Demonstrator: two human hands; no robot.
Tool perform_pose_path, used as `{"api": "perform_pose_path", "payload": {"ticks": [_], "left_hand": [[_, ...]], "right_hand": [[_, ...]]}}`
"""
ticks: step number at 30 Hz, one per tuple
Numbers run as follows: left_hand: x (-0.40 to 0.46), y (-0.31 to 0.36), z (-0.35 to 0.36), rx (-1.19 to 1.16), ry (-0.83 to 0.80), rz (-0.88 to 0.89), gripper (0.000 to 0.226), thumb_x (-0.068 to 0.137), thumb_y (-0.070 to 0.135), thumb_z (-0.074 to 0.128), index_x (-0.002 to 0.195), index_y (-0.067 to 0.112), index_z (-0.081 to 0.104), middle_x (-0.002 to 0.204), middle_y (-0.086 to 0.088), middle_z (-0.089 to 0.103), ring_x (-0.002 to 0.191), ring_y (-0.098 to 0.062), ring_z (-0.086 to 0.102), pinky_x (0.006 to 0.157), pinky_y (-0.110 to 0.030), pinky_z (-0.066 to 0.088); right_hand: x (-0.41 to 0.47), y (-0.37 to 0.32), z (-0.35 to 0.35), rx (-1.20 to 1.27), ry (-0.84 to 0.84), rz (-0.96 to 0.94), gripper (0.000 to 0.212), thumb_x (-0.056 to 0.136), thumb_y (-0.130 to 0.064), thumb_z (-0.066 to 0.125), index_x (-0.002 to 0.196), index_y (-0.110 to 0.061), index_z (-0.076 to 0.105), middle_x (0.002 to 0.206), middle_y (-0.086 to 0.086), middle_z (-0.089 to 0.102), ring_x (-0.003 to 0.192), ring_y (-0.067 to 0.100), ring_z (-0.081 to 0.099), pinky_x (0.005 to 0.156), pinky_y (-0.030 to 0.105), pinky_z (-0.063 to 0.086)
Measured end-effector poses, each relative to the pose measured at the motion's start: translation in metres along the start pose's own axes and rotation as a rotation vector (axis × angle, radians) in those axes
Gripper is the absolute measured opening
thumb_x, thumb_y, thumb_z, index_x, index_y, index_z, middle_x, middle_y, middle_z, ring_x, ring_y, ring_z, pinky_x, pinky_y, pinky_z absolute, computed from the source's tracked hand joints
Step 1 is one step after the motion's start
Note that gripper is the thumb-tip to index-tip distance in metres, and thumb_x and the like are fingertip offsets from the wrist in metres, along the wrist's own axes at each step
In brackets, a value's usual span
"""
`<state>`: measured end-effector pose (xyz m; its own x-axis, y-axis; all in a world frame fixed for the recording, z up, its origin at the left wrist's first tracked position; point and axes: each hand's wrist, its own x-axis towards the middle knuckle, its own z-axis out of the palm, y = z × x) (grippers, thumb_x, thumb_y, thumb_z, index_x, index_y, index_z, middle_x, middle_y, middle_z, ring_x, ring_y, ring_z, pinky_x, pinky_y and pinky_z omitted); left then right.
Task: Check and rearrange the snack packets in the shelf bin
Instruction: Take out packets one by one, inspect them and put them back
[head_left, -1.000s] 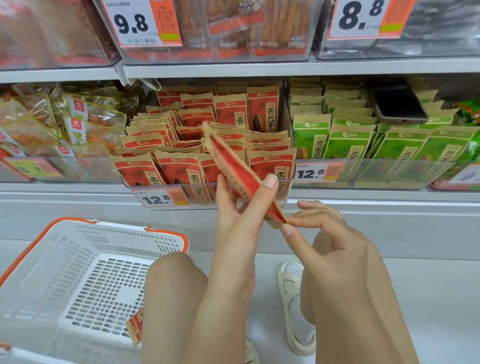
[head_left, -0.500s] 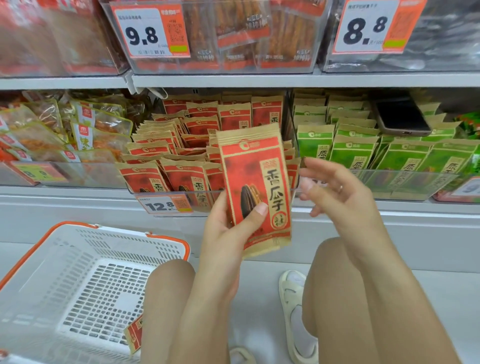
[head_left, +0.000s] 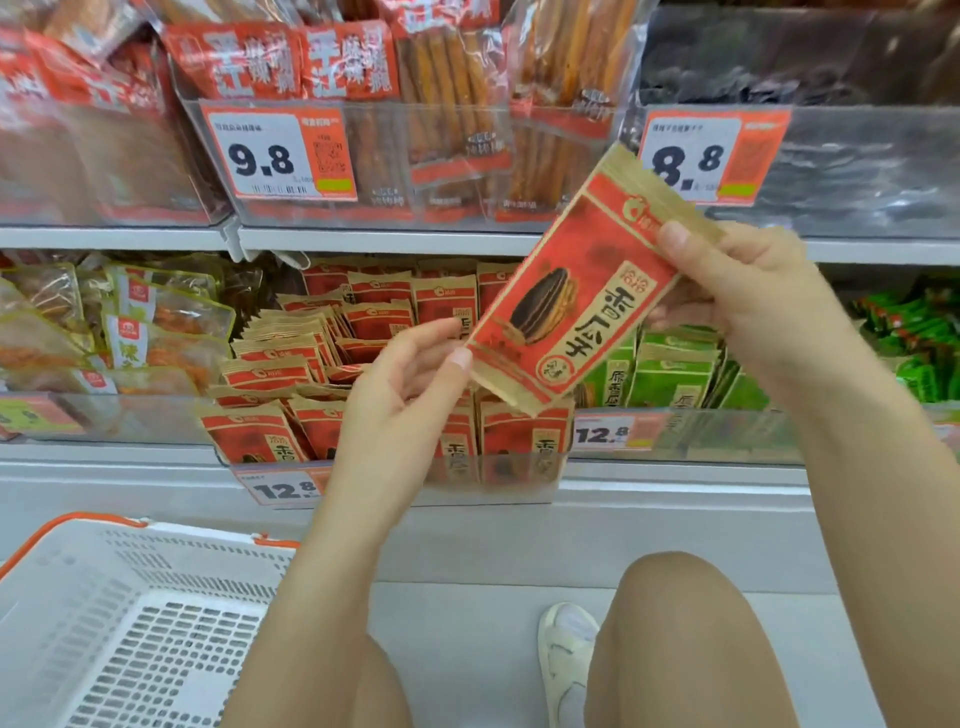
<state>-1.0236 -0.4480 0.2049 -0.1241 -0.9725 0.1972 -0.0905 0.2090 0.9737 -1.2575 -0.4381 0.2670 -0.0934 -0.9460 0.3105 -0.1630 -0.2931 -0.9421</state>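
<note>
A red and tan sunflower-seed packet (head_left: 576, 291) is held up in front of the shelf, tilted with its top to the upper right. My right hand (head_left: 737, 291) pinches its top end, thumb on the front. My left hand (head_left: 410, 379) touches its lower left corner with thumb and fingertips. Below and behind it stands the clear shelf bin (head_left: 498, 478), filled with several more red packets of the same kind (head_left: 291, 358), some upright and some leaning.
Green packets (head_left: 670, 369) fill the bin to the right, clear snack bags (head_left: 145, 322) the one to the left. The upper shelf carries price tags 9.8 (head_left: 270, 156) and 8.8 (head_left: 696, 161). A white basket with an orange rim (head_left: 104, 613) sits at lower left beside my knees.
The packet went from upright in my left hand to raised and tilted right, now taken at its top by my right hand. The view has tilted up and moved closer to the shelf.
</note>
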Motion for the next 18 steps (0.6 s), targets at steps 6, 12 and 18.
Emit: {"api": "perform_pose_path", "payload": {"ticks": [6,12,18], "left_hand": [[0.035,-0.019,0.001,0.563,-0.019,0.097,0.042,0.099,0.039,0.051,0.139,0.028,0.050,0.137,0.011,0.053,0.127,-0.006,0.047,0.108,-0.031,0.039],[0.051,-0.031,0.015,0.913,-0.147,0.160,0.047,0.100,0.046,0.043,0.140,0.025,0.052,0.144,0.007,0.051,0.136,-0.012,0.039,0.114,-0.033,0.027],[0.054,-0.044,0.019,0.945,-0.083,0.187,0.045,0.099,0.049,0.039,0.131,0.026,0.061,0.132,0.009,0.061,0.127,-0.013,0.049,0.108,-0.034,0.033]], "right_hand": [[0.030,0.020,-0.003,-0.242,0.077,-0.275,0.028,0.095,-0.012,0.056,0.097,-0.034,0.073,0.082,-0.022,0.072,0.082,0.000,0.067,0.075,0.020,0.056],[0.056,0.065,0.005,-0.474,0.048,-0.282,0.025,0.090,-0.026,0.058,0.112,-0.026,0.071,0.093,-0.013,0.071,0.091,0.007,0.064,0.086,0.037,0.053],[0.076,0.093,0.018,-0.718,-0.034,-0.262,0.024,0.092,-0.020,0.061,0.114,-0.019,0.071,0.096,-0.002,0.072,0.091,0.011,0.063,0.083,0.020,0.045]]}}
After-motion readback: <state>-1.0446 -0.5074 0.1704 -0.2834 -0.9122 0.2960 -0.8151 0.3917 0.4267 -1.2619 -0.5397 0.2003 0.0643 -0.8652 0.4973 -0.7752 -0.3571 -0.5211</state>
